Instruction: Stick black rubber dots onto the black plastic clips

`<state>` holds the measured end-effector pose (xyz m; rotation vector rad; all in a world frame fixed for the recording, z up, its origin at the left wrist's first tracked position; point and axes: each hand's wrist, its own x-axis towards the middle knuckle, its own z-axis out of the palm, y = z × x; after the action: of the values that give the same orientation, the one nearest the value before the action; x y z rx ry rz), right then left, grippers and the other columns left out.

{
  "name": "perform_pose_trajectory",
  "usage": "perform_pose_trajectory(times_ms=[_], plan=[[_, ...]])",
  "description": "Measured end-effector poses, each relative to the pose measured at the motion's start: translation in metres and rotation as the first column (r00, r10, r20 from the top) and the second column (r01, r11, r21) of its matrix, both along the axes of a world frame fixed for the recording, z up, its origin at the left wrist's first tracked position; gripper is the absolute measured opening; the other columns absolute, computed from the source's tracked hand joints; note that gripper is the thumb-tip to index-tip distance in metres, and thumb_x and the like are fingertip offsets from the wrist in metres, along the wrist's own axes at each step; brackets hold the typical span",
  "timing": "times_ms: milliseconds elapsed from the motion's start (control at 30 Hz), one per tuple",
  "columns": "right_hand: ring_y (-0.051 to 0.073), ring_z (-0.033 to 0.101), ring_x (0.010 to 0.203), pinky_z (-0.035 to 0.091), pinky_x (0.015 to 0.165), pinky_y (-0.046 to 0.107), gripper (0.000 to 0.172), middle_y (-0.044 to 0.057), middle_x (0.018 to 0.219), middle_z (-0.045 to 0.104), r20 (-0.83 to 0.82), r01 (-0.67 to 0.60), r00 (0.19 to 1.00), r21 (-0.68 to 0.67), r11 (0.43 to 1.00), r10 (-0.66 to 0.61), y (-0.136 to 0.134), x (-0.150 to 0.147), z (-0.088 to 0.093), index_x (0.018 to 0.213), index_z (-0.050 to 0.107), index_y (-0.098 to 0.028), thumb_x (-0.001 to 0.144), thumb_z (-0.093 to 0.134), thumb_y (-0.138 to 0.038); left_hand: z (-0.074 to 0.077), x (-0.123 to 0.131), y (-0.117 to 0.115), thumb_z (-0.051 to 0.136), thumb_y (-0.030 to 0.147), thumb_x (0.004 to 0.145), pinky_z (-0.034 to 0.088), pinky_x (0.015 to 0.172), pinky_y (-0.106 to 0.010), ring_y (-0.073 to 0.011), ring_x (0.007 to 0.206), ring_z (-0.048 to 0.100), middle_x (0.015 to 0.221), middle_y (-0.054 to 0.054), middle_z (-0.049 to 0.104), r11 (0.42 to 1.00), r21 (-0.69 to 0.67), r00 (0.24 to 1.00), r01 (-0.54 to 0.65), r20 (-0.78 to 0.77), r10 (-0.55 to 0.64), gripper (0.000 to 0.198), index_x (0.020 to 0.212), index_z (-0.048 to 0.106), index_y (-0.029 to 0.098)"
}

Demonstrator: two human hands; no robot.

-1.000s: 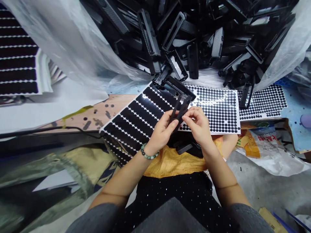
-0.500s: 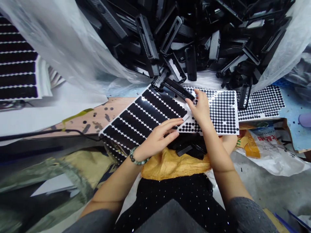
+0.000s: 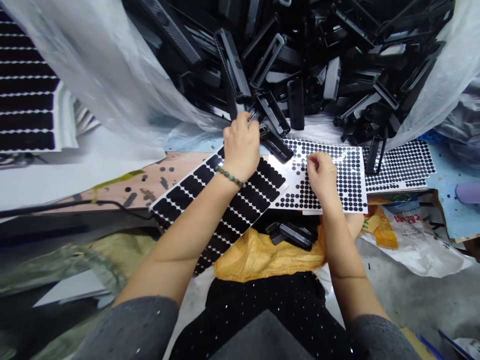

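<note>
My left hand reaches forward to the foot of a heap of black plastic frame parts, its fingers curled round one black part at the heap's near edge. My right hand rests on a white sheet of small round black stickers, fingertips pinched together at the sheet's upper left; whatever they hold is too small to see. A sheet of larger oval black pads lies under my left forearm. Another black frame part lies across both sheets between my hands.
Several black parts lie on a yellow cloth in my lap. Clear plastic sheeting flanks the heap. More dot stickers lie to the right, a stack of pad sheets far left, a printed bag on the right.
The black part I held in both hands is gone from them. My left hand moved forward to the heap and closed on a part; my right hand shifted onto the dot sheet.
</note>
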<state>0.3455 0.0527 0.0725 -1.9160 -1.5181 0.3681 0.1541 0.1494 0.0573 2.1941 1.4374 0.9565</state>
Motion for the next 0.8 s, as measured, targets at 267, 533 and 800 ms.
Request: perform_pose_trajectory(times_ms=[267,533,800], plan=[[0.023,0.055,0.084,0.048,0.082,0.042,0.01,0.008,0.089,0.058,0.042,-0.117,0.99,-0.276,0.954,0.133,-0.011,-0.009,-0.004,0.077,0.05,-0.022,0.081,0.05,-0.014,0.009,-0.021,-0.005,0.063,0.038,0.084,0.04,0.105,-0.051,-0.0331,0.114,0.056,0.109,-0.01,0.065,0.997,-0.035,0.994,0.062,-0.086,-0.065,0.028,0.104,0.059,0.019],[0.018,0.054,0.072,0.048,0.076,0.036,0.009,0.0,0.076,0.056,-0.179,-0.057,0.984,-0.156,0.986,0.029,-0.012,-0.007,-0.002,0.079,0.045,-0.024,0.081,0.052,-0.018,-0.003,-0.041,-0.009,0.062,0.026,0.082,0.041,0.103,-0.056,-0.0349,0.112,0.056,0.11,-0.01,0.065,0.997,-0.03,0.996,0.07,-0.054,-0.072,0.003,0.082,0.06,0.023],[0.013,0.061,0.069,0.05,0.072,0.031,0.007,-0.003,0.074,0.06,-0.546,0.04,0.836,-0.046,0.998,-0.059,-0.015,-0.018,0.007,0.077,0.054,-0.023,0.079,0.059,-0.027,0.007,-0.046,-0.038,0.064,0.037,0.082,0.046,0.1,-0.055,-0.0351,0.112,0.058,0.117,-0.013,0.066,0.972,-0.047,0.971,0.23,-0.055,-0.233,0.019,0.094,0.064,0.022]])
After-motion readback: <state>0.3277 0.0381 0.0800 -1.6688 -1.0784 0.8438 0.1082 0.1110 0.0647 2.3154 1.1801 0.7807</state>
